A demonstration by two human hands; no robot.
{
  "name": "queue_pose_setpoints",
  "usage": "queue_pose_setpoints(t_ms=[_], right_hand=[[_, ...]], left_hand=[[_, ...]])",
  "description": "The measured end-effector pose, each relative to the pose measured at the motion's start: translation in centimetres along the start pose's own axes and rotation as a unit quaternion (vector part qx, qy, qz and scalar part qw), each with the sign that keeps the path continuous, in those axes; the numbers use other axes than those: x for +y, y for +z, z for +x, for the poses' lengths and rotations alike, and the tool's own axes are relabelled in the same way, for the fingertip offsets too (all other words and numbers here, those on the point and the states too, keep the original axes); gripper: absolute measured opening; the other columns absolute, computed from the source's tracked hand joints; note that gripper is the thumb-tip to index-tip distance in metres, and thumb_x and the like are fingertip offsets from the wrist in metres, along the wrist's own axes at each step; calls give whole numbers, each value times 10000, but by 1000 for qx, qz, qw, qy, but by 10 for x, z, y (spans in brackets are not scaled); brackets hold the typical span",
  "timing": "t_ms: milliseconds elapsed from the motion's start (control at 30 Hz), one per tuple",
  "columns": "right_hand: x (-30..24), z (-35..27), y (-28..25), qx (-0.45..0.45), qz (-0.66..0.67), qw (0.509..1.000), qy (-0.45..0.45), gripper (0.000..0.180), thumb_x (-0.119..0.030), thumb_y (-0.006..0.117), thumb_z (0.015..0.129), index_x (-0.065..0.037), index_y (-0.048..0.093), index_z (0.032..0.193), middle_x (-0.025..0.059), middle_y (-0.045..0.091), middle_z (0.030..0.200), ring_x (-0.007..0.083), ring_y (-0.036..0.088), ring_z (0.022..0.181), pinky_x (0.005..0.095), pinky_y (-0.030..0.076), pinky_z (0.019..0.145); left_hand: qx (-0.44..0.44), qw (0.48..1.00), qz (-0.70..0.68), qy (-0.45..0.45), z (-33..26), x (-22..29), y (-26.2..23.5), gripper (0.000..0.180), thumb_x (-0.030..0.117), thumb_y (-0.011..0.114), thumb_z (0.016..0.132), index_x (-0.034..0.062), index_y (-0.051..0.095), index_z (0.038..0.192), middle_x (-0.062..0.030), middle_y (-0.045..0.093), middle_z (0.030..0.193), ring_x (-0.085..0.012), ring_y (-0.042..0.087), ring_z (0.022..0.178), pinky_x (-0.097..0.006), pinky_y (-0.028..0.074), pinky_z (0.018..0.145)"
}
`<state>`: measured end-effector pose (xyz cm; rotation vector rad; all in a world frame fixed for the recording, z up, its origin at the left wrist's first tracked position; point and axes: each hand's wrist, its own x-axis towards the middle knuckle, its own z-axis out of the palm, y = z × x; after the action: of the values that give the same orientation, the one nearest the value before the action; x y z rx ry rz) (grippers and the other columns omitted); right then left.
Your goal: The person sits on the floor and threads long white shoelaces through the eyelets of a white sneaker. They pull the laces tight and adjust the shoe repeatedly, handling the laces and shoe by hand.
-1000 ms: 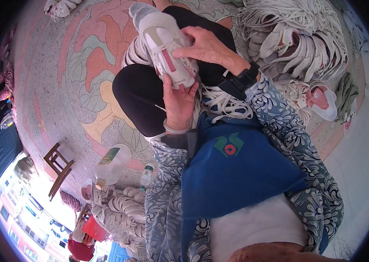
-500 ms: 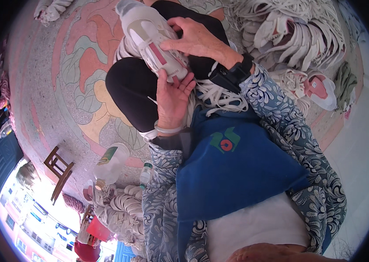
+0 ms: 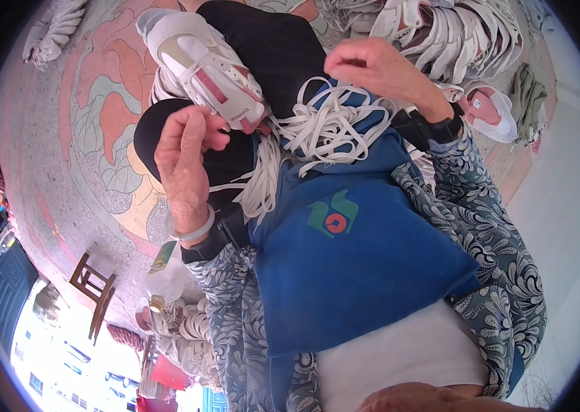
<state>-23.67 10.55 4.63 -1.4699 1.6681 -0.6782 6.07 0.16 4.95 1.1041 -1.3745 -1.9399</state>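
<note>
Laces [image 3: 312, 130] heaped on the apron [image 3: 372, 275] could knot if 1 is tugged hard; left hand [image 3: 186, 154] beside the shoe [image 3: 197, 58] and right hand [image 3: 387, 75] curl their fingers, clamped on what unclear.

The left hand [image 3: 186, 161] is up at ten o'clock, fingers [image 3: 177, 123] bent. The right hand [image 3: 378, 67] is at one o'clock — fingers curled, pointing toward nine — well apart from the left.

Surroundings: patterned floor [image 3: 74, 172].
I note a brown stool [image 3: 92, 294]; near it, a tan-capped clear jug [image 3: 166, 280]. Blue door [image 3: 8, 288] beyond the stool. Crumpled green cloth [image 3: 529, 103] lies well apart, across the floor.
</note>
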Motion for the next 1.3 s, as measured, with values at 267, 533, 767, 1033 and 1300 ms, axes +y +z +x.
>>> queue_pose_setpoints(t_ms=[267,533,767,1033,1300], right_hand=[[22,-29,22,36,-151,985,-71,196,-112,649,824,-42,659,1007,104,542,877,277,579,797,354,464,711],[25,-25,12,60,-93,989,-101,139,-52,621,846,-5,659,971,110,593,901,248,601,798,331,473,698],[23,-29,12,76,-132,983,-104,164,-126,593,875,-22,659,983,106,609,907,278,602,767,352,474,685],[44,-20,15,92,-138,978,-129,149,-124,588,883,-38,640,994,105,590,828,300,603,745,375,482,683],[9,-20,-58,366,148,918,7,160,-143,494,975,-35,596,1035,54,611,851,110,572,715,268,472,645]], left_hand=[[-99,994,42,-31,-1,-12,35,173,147,594,952,-5,624,1030,-46,673,891,-81,608,798,-216,484,746],[-63,996,54,-26,-6,-9,45,176,140,604,947,-19,616,1022,-40,666,887,-81,597,810,-219,483,761],[-80,994,70,-18,-3,-19,57,179,134,609,941,-24,611,1026,-59,667,890,-95,613,827,-235,505,767],[-53,997,45,-15,2,-23,50,165,110,609,936,-18,617,1040,-55,667,901,-92,609,801,-221,496,746],[-76,946,244,200,22,-6,106,377,98,670,864,30,553,1216,-89,647,1060,-178,592,998,-297,485,826]])
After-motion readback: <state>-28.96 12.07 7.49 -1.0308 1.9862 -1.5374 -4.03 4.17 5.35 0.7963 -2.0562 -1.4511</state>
